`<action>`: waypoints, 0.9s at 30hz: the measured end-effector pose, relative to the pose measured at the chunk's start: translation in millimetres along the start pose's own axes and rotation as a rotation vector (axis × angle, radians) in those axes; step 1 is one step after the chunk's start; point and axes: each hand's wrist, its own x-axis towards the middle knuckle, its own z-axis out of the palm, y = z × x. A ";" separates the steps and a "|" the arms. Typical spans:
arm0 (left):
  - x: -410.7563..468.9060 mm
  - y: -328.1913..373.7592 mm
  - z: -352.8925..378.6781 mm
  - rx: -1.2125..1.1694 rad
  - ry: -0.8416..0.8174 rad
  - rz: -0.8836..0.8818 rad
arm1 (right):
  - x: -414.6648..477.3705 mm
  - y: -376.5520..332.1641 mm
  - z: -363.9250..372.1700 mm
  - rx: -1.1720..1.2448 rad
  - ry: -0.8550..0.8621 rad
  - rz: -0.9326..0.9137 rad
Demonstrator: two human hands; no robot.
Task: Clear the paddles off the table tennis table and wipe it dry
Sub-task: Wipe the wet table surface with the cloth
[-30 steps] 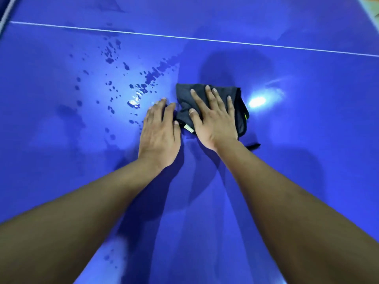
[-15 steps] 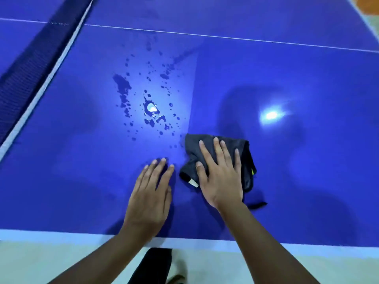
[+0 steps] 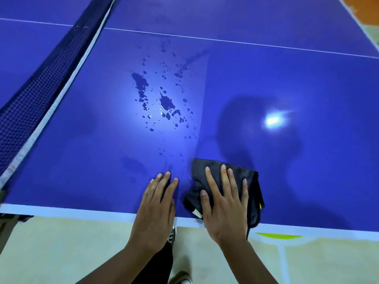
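Hands both flat, fingers straight: left hand [image 3: 158, 206] rests bare on the blue table-tennis desk [image 3: 287, 78]; right hand [image 3: 225, 203] presses the crumpled dark grey cloth [image 3: 253, 193] at the near edge. Cloth judged soft, light, absorbent; flat palm pressure suits it. Water droplets [image 3: 166, 103] lie farther left, unwiped.

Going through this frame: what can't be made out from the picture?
All head view.
Cloth: its middle is hidden under the right hand.
Tag on the cloth: too small to read.
Table: far end and right side are cut off by the frame edges, so whether paddles lie there cannot be told.
Net: both ends run out at the top and left edges.
Surface under the left hand: wet or dry, hidden.
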 end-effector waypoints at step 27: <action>362.7 -129.5 -52.7 0.022 0.168 -0.018 | 289.3 -44.5 20.6 -0.052 -0.077 0.016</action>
